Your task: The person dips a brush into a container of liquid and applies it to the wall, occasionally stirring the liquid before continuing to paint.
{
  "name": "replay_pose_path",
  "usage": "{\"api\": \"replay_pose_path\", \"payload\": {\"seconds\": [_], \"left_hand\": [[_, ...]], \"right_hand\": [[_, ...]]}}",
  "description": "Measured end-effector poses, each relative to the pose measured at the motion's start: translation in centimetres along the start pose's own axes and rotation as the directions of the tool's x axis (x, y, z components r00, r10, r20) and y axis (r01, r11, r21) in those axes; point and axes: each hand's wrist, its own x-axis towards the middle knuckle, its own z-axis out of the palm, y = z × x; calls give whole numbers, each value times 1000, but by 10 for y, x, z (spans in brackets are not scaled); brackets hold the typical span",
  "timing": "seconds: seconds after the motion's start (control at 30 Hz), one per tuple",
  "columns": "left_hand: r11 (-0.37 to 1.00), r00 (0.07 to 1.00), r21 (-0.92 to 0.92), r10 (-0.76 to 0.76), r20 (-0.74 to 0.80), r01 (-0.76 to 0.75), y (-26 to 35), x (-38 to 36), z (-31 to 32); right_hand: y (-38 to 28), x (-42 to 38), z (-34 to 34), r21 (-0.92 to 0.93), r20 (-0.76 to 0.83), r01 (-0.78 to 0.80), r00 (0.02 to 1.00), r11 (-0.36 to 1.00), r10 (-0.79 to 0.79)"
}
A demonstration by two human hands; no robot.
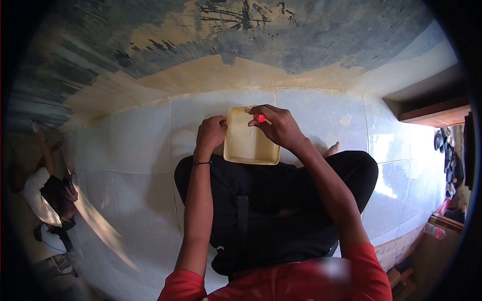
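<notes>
A pale yellow, rectangular shallow container (pixel 251 145) lies on the tiled floor in front of my crossed legs. At its left edge is my left hand (pixel 212 133), its fingers curled against the rim. Over the container's upper right part, my right hand (pixel 276 124) is closed on a small tool with a red end (pixel 259 118). The tool's other end is hidden by my fingers, and whether it touches the container cannot be made out.
A wall with peeling dark paint (pixel 201 40) rises beyond the tiled floor (pixel 135 200). Another person (pixel 42 195) is at the far left. A wooden shelf (pixel 437 113) stands at the right, with a clear bottle (pixel 434 231) lower down.
</notes>
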Motion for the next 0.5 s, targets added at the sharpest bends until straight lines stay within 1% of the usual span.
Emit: {"api": "replay_pose_path", "payload": {"seconds": [0.03, 0.1, 0.17, 0.2, 0.27, 0.33, 0.4, 0.43, 0.5], "left_hand": [[1000, 1000, -4, -3, 5, 3, 0, 0, 0], [1000, 1000, -9, -6, 10, 6, -2, 0, 1], [996, 995, -7, 87, -50, -88, -7, 1, 4], [996, 995, -7, 87, -50, -88, -5, 1, 3], [999, 1000, -35, -6, 15, 7, -2, 1, 1], [1000, 1000, -26, -6, 10, 6, -1, 1, 0], [1000, 1000, -17, -6, 6, 6, 0, 0, 0], [1000, 1000, -11, 5, -4, -5, 0, 0, 0], [1000, 1000, -6, 15, -14, -15, -4, 1, 3]], "right_hand": [[0, 0, 1, 0, 0, 0, 1000, 1000, 0], [-1, -1, 4, -25, -9, 55, 998, 998, -55], [-2, -3, 5, -44, 4, 55, 999, 998, -55], [-2, -4, 5, -63, 17, 55, 998, 997, -54], [-4, -4, 7, -66, 20, 58, 998, 996, -57], [-2, -4, 7, -69, 22, 63, 998, 996, -62], [1, -2, 5, 37, -69, 8, 998, 999, -5], [2, -1, 2, 37, -69, 7, 998, 999, -4], [2, 2, -3, 159, -161, -191, 963, 969, 216]]}}
